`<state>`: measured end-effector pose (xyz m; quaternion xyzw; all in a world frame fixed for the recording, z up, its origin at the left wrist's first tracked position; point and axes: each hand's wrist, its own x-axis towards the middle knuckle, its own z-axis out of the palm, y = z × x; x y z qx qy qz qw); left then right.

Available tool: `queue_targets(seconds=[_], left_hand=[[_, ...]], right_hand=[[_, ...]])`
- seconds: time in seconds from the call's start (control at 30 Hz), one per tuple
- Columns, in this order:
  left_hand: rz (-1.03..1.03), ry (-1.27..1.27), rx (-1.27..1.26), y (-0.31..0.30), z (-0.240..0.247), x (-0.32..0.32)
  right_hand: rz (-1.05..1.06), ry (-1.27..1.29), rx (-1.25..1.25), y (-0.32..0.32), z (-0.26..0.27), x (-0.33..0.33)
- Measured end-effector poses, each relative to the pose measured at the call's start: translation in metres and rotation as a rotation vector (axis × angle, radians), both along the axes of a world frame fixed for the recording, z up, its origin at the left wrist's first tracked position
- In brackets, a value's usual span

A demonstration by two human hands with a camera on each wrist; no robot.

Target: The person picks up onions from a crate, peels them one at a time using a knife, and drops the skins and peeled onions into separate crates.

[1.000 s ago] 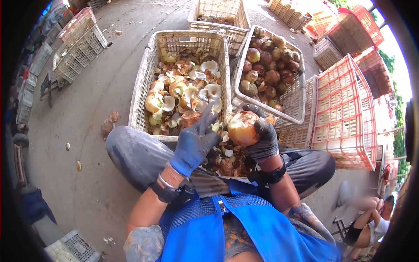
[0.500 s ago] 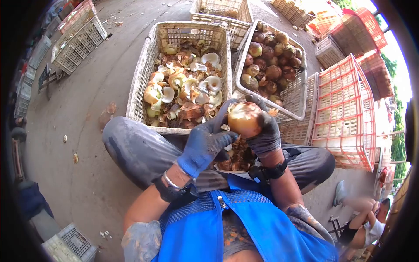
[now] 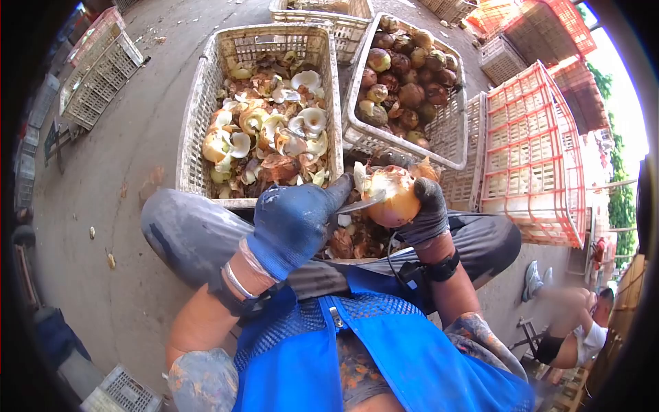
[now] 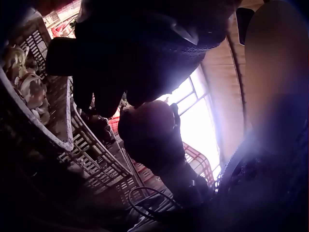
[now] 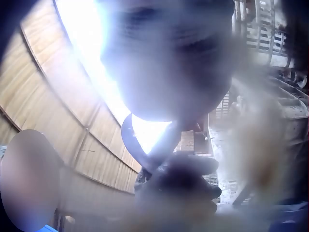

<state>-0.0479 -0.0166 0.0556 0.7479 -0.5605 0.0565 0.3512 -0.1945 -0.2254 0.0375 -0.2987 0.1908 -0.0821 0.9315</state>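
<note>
Person sits w/ knees apart. Right hand (image 3: 429, 206), in a dark glove, cups a part-peeled onion (image 3: 392, 199) from the right & below, fingers curled round it. The onion is held in front of the chest, above the lap, just short of the near rims of the crates.

Left hand (image 3: 295, 220), in a blue glove, is balled round a knife (image 3: 358, 204). The handle is hidden & only the thin blade shows, laid against the onion's left face, w/ one digit stretched toward the onion.

Loose skins (image 3: 353, 240) lie in the lap under both hands. Beyond the left knee stands a white crate (image 3: 195, 117) full of peels. Right beside it is a tilted crate (image 3: 405, 145) of unpeeled onions, then a red crate (image 3: 535, 151). Both wrist views are too dark or blurred to add anything
</note>
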Motion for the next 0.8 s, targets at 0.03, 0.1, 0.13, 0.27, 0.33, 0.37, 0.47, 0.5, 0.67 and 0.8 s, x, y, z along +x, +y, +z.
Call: queue_targets(seconds=[0.03, 0.1, 0.13, 0.27, 0.33, 0.37, 0.47, 0.5, 0.67, 0.8], left_hand=[[-0.023, -0.068, 0.033, 0.000, 0.001, 0.004], [-0.054, -0.138, 0.000, 0.000, -0.008, 0.017], [-0.087, -0.213, -0.029, 0.000, -0.012, 0.023], [-0.116, -0.408, 0.015, -0.005, -0.016, 0.043], [-0.032, -0.284, 0.009, -0.009, -0.019, 0.032], [0.057, -0.163, 0.005, -0.011, -0.020, 0.025], [0.218, 0.170, -0.012, -0.022, -0.036, -0.007], [0.340, 0.397, -0.012, -0.025, -0.049, -0.011], [0.506, 1.514, 0.000, -0.011, -0.037, 0.007], [0.145, 1.248, -0.278, -0.007, -0.035, -0.012]], right_hand=[[0.024, 0.001, -0.012, 0.001, 0.004, 0.001], [0.058, 0.010, -0.023, 0.003, 0.007, 0.004], [0.130, -0.005, 0.048, 0.004, 0.007, 0.008], [0.284, -0.024, 0.179, 0.015, 0.009, 0.018], [0.230, -0.066, 0.145, 0.018, 0.012, 0.024], [0.230, -0.077, 0.138, 0.015, 0.007, 0.025], [0.021, 0.033, 0.107, 0.021, -0.016, 0.021], [0.022, 0.030, 0.112, 0.027, -0.016, 0.020], [0.002, -0.009, -0.023, 0.026, -0.021, 0.023], [-0.032, -0.089, 0.106, 0.024, -0.020, 0.040]])
